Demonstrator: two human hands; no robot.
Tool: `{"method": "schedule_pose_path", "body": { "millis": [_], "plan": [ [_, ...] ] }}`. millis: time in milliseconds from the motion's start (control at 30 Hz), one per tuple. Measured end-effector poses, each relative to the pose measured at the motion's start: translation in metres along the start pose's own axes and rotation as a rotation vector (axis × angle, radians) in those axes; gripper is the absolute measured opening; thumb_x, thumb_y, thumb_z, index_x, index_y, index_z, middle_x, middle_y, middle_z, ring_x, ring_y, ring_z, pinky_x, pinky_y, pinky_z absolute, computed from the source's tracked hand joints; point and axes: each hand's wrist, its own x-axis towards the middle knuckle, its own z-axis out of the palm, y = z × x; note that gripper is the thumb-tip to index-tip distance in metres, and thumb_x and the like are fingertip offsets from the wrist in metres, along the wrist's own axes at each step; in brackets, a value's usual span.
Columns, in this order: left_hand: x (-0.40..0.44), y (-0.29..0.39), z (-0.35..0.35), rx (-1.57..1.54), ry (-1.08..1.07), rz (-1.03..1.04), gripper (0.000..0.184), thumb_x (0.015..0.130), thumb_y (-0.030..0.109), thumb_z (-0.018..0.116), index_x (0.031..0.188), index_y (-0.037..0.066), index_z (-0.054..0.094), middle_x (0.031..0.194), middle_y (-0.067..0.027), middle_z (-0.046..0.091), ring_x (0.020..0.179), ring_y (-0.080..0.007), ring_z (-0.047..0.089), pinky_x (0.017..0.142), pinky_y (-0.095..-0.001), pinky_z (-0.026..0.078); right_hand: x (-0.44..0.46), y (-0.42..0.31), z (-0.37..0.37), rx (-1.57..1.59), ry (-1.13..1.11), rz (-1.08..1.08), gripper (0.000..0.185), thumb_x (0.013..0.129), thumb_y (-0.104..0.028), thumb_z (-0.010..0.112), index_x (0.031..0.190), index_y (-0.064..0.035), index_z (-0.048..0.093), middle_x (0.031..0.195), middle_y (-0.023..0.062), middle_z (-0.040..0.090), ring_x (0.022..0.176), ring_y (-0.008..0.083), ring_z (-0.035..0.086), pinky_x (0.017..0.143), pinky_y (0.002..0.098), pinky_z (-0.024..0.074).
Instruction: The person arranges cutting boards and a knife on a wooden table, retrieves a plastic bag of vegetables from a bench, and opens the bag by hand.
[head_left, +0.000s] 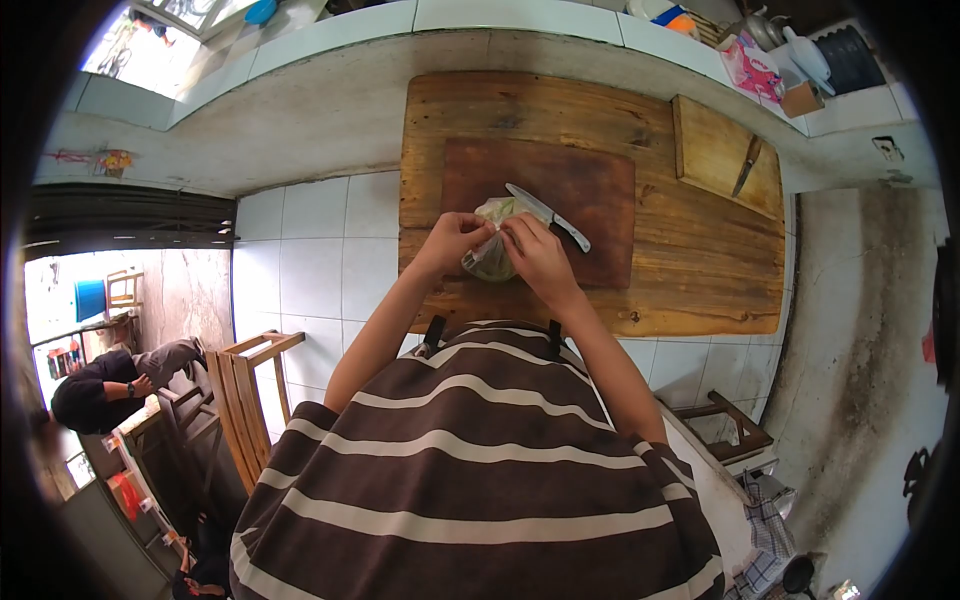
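A clear plastic bag [490, 262] with something pale green inside rests on the reddish-brown board [600, 190]. My left hand [458, 238] pinches the top of the bag from the left. From the right, my right hand [533, 250] has its fingers closed on the same gathered top, almost touching the other hand. Just behind and to the right of my right hand lies a knife [548, 215] with a pale handle end, its blade pointing up and left. The bag's contents are partly hidden by my hands.
The wooden table [700, 270] carries a lighter cutting board [715, 150] with a second knife [746, 165] at the back right. A wooden stool [240, 400] stands at the left. Another person [100, 390] is at the far left. A tiled ledge [520, 20] runs behind the table.
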Motion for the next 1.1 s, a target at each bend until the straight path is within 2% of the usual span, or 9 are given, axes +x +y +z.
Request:
{"method": "schedule_pose_path", "body": {
  "millis": [200, 500, 600, 700, 800, 900, 1000, 1100],
  "plan": [
    [0.000, -0.005, -0.002, -0.041, -0.004, 0.013, 0.021, 0.092, 0.019, 0.070, 0.097, -0.002, 0.071, 0.078, 0.0016, 0.064, 0.070, -0.0056, 0.053, 0.067, -0.0233, 0.044, -0.002, 0.004, 0.003, -0.030, -0.034, 0.002, 0.014, 0.089, -0.009, 0.064, 0.100, -0.0018, 0.059, 0.095, 0.0148, 0.061, 0.089, 0.0360, 0.062, 0.073, 0.0447, 0.0522],
    [0.001, -0.007, 0.008, 0.117, 0.140, 0.077, 0.021, 0.089, 0.017, 0.071, 0.095, -0.003, 0.072, 0.077, -0.0013, 0.068, 0.068, -0.0066, 0.057, 0.064, -0.0248, 0.047, -0.001, 0.006, 0.014, -0.154, -0.012, -0.022, 0.014, 0.082, -0.005, 0.065, 0.093, -0.0024, 0.057, 0.091, 0.0139, 0.059, 0.087, 0.0342, 0.061, 0.073, 0.0445, 0.0522],
    [0.006, -0.012, 0.007, 0.237, 0.195, 0.117, 0.024, 0.079, 0.018, 0.074, 0.091, -0.003, 0.073, 0.076, -0.0120, 0.071, 0.072, -0.0159, 0.067, 0.070, -0.0313, 0.053, -0.001, 0.003, 0.017, -0.183, 0.016, -0.074, 0.019, 0.078, -0.003, 0.067, 0.095, -0.0029, 0.057, 0.091, 0.0127, 0.059, 0.089, 0.0325, 0.061, 0.074, 0.0429, 0.0525],
    [0.006, -0.007, 0.007, 0.269, 0.186, 0.083, 0.025, 0.077, 0.019, 0.074, 0.088, -0.003, 0.073, 0.075, -0.0143, 0.070, 0.072, -0.0181, 0.068, 0.069, -0.0332, 0.053, -0.003, 0.000, 0.017, -0.168, -0.035, -0.037, 0.025, 0.074, -0.003, 0.069, 0.097, -0.0038, 0.058, 0.092, 0.0114, 0.059, 0.091, 0.0310, 0.061, 0.075, 0.0417, 0.0526],
    [0.010, -0.003, 0.004, 0.287, 0.150, 0.034, 0.027, 0.076, 0.021, 0.074, 0.085, -0.005, 0.072, 0.073, -0.0148, 0.070, 0.070, -0.0184, 0.068, 0.068, -0.0335, 0.053, -0.003, 0.000, 0.019, -0.180, -0.029, -0.053, 0.030, 0.072, -0.004, 0.072, 0.098, -0.0047, 0.059, 0.093, 0.0103, 0.060, 0.090, 0.0304, 0.062, 0.075, 0.0418, 0.0527],
    [0.009, 0.003, 0.004, 0.296, 0.115, -0.059, 0.025, 0.080, 0.018, 0.072, 0.086, -0.006, 0.071, 0.072, -0.0085, 0.068, 0.070, -0.0108, 0.062, 0.067, -0.0296, 0.051, -0.003, 0.001, 0.020, -0.192, -0.023, -0.066, 0.031, 0.070, -0.006, 0.073, 0.098, -0.0053, 0.058, 0.094, 0.0099, 0.060, 0.090, 0.0302, 0.062, 0.075, 0.0416, 0.0530],
    [0.010, 0.001, 0.005, 0.322, 0.127, -0.060, 0.028, 0.079, 0.021, 0.073, 0.082, -0.006, 0.071, 0.070, -0.0092, 0.067, 0.069, -0.0110, 0.062, 0.065, -0.0301, 0.050, -0.004, 0.002, 0.022, -0.200, -0.040, -0.050, 0.031, 0.071, -0.005, 0.073, 0.098, -0.0048, 0.058, 0.095, 0.0100, 0.060, 0.092, 0.0303, 0.062, 0.076, 0.0414, 0.0529],
    [0.013, 0.000, 0.006, 0.304, 0.116, -0.080, 0.030, 0.079, 0.023, 0.073, 0.080, -0.007, 0.071, 0.069, -0.0093, 0.067, 0.067, -0.0114, 0.062, 0.063, -0.0309, 0.050, -0.006, -0.001, 0.027, -0.148, 0.057, -0.024, 0.027, 0.074, -0.004, 0.071, 0.097, -0.0039, 0.058, 0.096, 0.0114, 0.061, 0.091, 0.0325, 0.063, 0.074, 0.0430, 0.0530]
  ]
}}
